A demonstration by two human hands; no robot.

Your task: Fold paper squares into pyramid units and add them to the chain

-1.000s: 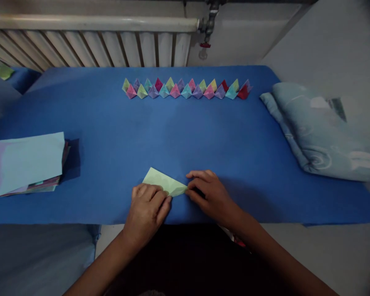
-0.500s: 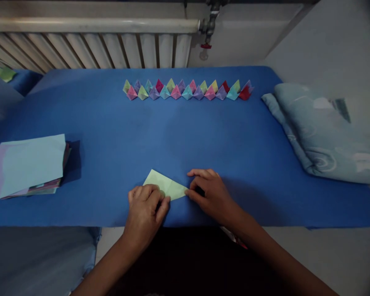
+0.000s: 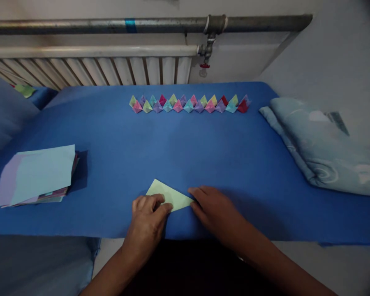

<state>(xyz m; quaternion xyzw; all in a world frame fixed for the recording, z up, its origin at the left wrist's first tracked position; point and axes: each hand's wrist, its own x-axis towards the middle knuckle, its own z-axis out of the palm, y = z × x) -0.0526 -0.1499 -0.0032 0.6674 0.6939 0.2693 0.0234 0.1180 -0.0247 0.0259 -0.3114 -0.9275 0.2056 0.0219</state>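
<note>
A pale green sheet of folded paper (image 3: pixel 169 195) lies on the blue-covered table (image 3: pixel 185 152) near its front edge, its narrow point toward the right. My left hand (image 3: pixel 149 216) rests on the paper's lower left part, with bent fingers and thumb gripping it; they hide that corner. At the pointed right end, my right hand (image 3: pixel 214 209) has its thumb and fingers closed on the tip. Far back on the table stand two rows of small folded paper shapes (image 3: pixel 188 106) in pink, green, purple, blue, yellow and red.
A stack of coloured paper (image 3: pixel 45 168) lies on the left of the table, light blue on top. To the right is a folded grey-green blanket (image 3: pixel 308 144). Behind the table are a white radiator (image 3: pixel 120 70) and a pipe with a red valve handle (image 3: pixel 204 65).
The view has tilted up, so everything sits lower and more pipe shows. My right hand's raised fingers have come down and closed toward the paper's tip. My left hand keeps its hold.
</note>
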